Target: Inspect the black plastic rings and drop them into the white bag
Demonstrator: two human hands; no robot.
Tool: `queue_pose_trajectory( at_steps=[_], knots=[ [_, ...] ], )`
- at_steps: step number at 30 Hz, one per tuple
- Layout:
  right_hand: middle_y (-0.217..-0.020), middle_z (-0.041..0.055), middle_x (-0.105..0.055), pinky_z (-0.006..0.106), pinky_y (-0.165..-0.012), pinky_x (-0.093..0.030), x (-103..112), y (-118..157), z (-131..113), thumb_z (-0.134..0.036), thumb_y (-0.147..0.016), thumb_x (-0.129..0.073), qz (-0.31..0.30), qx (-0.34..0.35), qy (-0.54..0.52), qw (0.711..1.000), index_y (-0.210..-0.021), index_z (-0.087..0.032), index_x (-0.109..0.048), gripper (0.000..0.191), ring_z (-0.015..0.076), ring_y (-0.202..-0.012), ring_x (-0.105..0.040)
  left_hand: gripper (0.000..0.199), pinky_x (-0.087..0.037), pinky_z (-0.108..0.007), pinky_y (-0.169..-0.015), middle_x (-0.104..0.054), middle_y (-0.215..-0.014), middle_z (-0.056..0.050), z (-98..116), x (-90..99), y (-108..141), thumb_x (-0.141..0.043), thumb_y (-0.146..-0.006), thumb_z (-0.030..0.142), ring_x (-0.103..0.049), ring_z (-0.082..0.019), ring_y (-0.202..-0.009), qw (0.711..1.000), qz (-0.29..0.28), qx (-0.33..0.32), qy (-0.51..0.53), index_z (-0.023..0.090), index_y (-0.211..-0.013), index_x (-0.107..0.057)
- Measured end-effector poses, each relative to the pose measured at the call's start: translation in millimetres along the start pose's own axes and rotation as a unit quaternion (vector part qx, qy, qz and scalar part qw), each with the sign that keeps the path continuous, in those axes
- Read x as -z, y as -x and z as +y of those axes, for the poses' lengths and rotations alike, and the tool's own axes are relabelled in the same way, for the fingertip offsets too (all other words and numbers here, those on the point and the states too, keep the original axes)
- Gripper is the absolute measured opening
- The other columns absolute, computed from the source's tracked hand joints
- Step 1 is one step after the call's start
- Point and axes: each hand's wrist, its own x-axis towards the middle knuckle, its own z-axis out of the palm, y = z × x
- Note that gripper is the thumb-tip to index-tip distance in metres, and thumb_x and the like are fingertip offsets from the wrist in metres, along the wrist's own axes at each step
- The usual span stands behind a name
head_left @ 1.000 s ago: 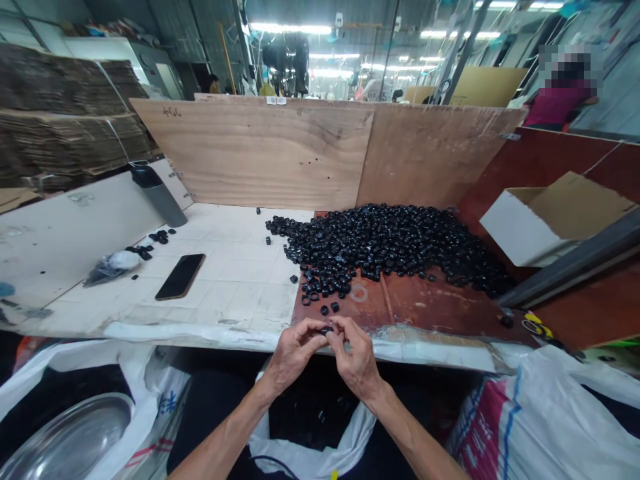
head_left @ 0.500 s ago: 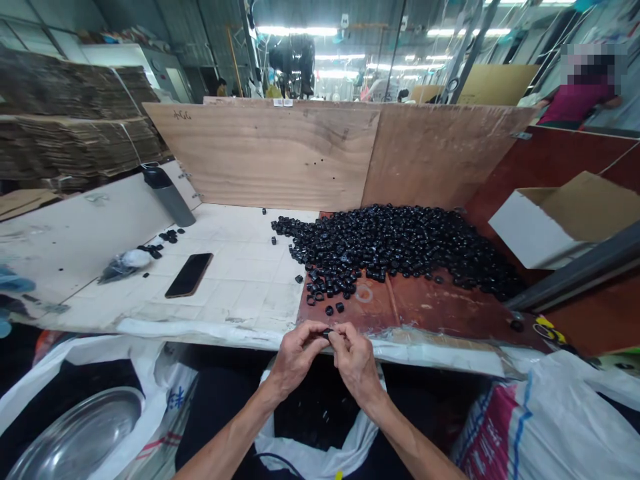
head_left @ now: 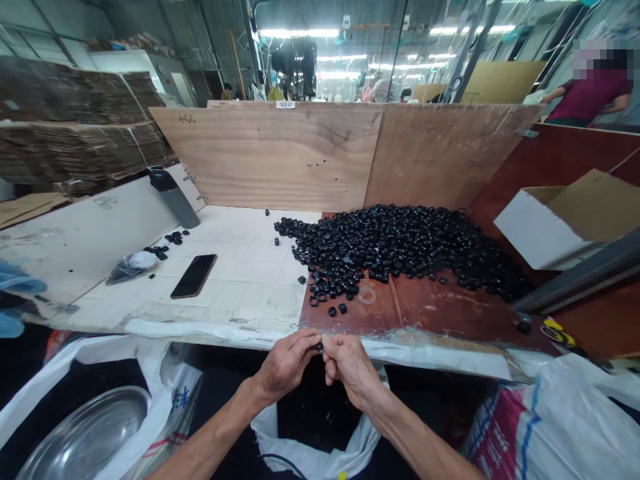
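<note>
Left hand (head_left: 285, 365) and right hand (head_left: 351, 364) meet at lower centre, pinching a small black ring (head_left: 319, 347) close and steady, below the big heap of black rings (head_left: 400, 250).

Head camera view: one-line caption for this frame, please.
The left hand and right hand hold a small black ring between them, with a heap of black rings beyond.

One left hand (head_left: 285, 365), one right hand (head_left: 351, 365), one phone (head_left: 194, 276), hundreds of black rings (head_left: 400, 247)
</note>
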Motion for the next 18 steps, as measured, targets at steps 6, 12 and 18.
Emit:
queue_pose_trajectory(
  at_steps=[6,12,18],
  knots=[
    [-0.048,-0.0030,-0.049,0.025,-0.040,-0.040,9,-2,-5,-0.057,-0.088,-0.051,-0.041,-0.038,0.099,0.993,-0.060,-0.018,-0.054,0.048,0.0097,-0.036,-0.042,0.032,-0.057,-0.038,-0.087,-0.068,-0.116,-0.014,6,6.3,4,-0.051,-0.092,0.012,-0.067,-0.027,-0.104,0.998,-0.046,-0.018,0.023,0.021,-0.121,-0.062],
    [-0.094,0.0103,-0.065,0.030,-0.067,-0.046,30,-39,-14,-0.024,-0.088,-0.053,0.126,0.335,0.489,0.795,-0.102,-0.017,-0.063,0.018,0.0215,-0.077,-0.064,0.021,-0.054,-0.033,-0.072,-0.066,-0.089,-0.006,-3,16.8,-39,-0.069,-0.084,0.034,-0.065,-0.020,-0.077,0.978,0.007,0.208,0.019,0.019,-0.096,-0.062],
    [-0.097,0.0076,-0.062,0.027,-0.059,-0.043,28,-69,-5,-0.017,-0.087,-0.056,0.137,0.320,0.595,0.724,-0.108,-0.022,-0.061,0.022,0.0179,-0.066,-0.061,0.024,-0.052,-0.036,-0.078,-0.063,-0.092,-0.006,-51,-13.0,-66,-0.072,-0.076,0.022,-0.064,-0.024,-0.086,0.947,0.061,0.297,-0.105,0.018,-0.098,-0.064]
  ],
)
